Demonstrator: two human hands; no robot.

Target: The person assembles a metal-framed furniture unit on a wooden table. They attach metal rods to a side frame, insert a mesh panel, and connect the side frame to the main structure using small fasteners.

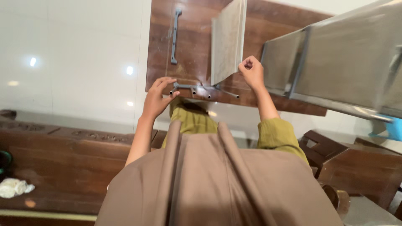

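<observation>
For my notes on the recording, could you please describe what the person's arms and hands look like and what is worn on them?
Both hands, the left hand and the right hand, are bare, with no gloves, and no rings or watch can be made out. The forearms are uncovered. An olive-green sleeve shows bunched at the right elbow; a brown draped cloth hangs below.

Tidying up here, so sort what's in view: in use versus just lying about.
In use: left hand on the grey metal bracket; right hand on the upright panel; wooden board beneath.

Lying about: white cloth, carved wooden furniture, grey cabinet.
</observation>
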